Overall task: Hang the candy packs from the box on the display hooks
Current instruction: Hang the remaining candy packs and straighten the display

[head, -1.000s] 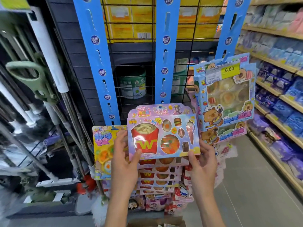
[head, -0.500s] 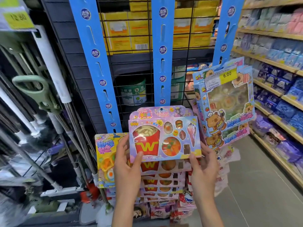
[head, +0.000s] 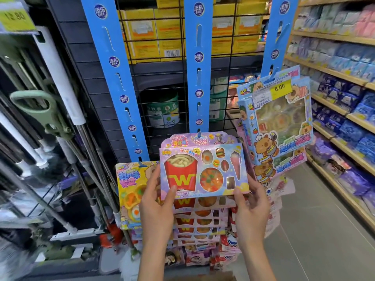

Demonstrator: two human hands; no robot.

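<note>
Two hands on one candy pack here: left hand pinches its 7 o'clock corner, right hand its 5 o'clock corner, fingers clamped on the card. It's at the foot of the middle blue strip, over the hung stack. I'd keep it level and line the top slot up with the hook at 12 o'clock before pushing.

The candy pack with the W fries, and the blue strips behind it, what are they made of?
The candy pack looks like glossy printed card with clear plastic windows: candies show through, and glare sits on them. The blue strips look like smooth plastic or coated card, flat with punched slots; I can't tell which.
</note>
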